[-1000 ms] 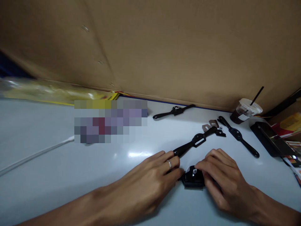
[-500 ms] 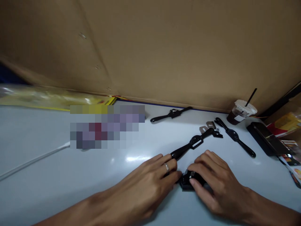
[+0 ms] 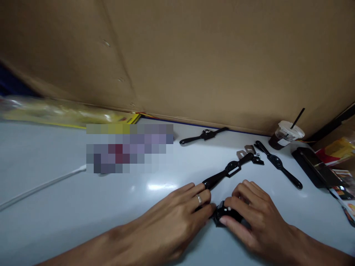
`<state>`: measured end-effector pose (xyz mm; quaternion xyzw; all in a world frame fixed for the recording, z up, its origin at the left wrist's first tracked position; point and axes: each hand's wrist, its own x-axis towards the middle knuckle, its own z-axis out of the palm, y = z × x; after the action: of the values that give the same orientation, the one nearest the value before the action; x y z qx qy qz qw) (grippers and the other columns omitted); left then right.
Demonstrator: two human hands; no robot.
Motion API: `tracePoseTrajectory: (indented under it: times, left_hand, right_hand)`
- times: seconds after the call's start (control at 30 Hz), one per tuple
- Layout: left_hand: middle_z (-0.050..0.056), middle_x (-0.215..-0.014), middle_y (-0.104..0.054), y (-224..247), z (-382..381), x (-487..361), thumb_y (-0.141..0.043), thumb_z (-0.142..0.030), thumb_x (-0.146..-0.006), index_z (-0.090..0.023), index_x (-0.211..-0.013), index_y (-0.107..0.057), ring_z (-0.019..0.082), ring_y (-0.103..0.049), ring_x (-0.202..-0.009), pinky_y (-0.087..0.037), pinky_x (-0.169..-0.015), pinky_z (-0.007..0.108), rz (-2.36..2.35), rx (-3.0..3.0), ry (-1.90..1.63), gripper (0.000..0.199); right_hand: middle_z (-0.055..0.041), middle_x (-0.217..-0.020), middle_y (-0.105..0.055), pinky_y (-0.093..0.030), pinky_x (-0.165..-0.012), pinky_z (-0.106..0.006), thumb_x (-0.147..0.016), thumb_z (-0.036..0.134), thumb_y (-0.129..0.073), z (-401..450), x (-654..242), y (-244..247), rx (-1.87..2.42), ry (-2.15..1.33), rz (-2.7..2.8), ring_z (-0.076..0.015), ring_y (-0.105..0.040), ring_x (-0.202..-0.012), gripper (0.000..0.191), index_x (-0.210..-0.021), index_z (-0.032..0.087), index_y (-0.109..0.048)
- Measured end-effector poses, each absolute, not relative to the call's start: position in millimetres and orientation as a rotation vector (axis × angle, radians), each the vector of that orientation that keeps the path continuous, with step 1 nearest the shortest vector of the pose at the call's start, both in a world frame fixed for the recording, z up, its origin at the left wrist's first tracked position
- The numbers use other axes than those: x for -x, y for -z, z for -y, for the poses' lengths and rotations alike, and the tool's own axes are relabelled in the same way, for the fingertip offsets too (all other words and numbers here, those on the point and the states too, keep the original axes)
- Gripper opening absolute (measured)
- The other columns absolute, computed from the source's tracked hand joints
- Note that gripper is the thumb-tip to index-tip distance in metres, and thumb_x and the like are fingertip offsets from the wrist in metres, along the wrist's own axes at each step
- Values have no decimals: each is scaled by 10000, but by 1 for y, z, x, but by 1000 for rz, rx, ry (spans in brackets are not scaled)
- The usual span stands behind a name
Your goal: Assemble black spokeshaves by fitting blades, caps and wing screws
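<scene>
A black spokeshave [image 3: 221, 214] lies low in front of me, its handles mostly covered by my fingers. My left hand [image 3: 180, 212], with a ring on one finger, is closed around its left end. On the other side my right hand [image 3: 255, 216] grips the right end, thumb and bent fingers at the middle body. Just beyond my fingers rests another spokeshave body [image 3: 231, 169] with an open slot. Slotted metal blades [image 3: 250, 149] and a small black cap piece [image 3: 258, 160] lie by its far end.
More spokeshaves lie at the back [image 3: 208, 135] and right [image 3: 276, 161]. A lidded drink cup [image 3: 285, 135] with a straw stands near the cardboard wall [image 3: 177, 55]. A black case [image 3: 310, 166] sits at right, a yellow plastic package [image 3: 69, 114] at back left, a white cable [image 3: 44, 186] at left.
The spokeshave in my hands has turned slightly, and my right thumb has slid left and down along its body. The whole view has shifted a little.
</scene>
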<state>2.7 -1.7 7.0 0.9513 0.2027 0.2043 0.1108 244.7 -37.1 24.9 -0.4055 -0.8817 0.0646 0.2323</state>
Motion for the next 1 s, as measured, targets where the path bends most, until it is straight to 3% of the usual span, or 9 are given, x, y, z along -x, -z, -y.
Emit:
tracePoseTrajectory:
  times: [0.23,0.47,0.6,0.9,1.0]
  left_hand:
    - [43,-935,-636,-11,2,-5,-521,-4,-829,-167,-1124,-621,215,-582,-796,-494,-776,353,-562,-2813,-575,351]
    - [44,-939,-625,-9,2,-4,-527,3,-803,-169,-1035,-617,215,-566,-799,-478,-745,351,-563,-2798,-582,302]
    - [39,-942,-630,-9,1,-4,-530,-4,-832,-172,-1079,-617,206,-566,-795,-467,-754,339,-557,-2800,-581,312]
    - [34,-940,-627,-10,2,-6,-518,3,-830,-173,-1032,-620,204,-562,-793,-461,-748,338,-569,-2795,-602,287]
    - [35,-937,-629,-10,2,-6,-530,-1,-832,-169,-1056,-622,203,-556,-792,-459,-743,331,-555,-2804,-605,295]
  right_hand:
    - [5,-749,-599,-350,-696,-325,-1034,201,-503,36,-245,-18,1160,-258,2423,-165,-479,-675,169,-879,199,-571]
    - [-11,-835,-593,-378,-718,-314,-995,185,-559,37,-245,-26,1117,-366,2431,-171,-520,-767,116,-888,202,-599]
    - [-28,-880,-611,-396,-728,-325,-964,104,-502,36,-247,-27,1162,-422,2394,-181,-538,-796,159,-1046,193,-604]
    - [-6,-860,-626,-390,-741,-330,-949,150,-611,35,-246,-28,1165,-542,2401,-172,-538,-790,74,-904,208,-598]
    - [-22,-876,-630,-399,-740,-340,-982,132,-542,35,-247,-27,1164,-516,2383,-182,-538,-799,101,-1001,199,-614]
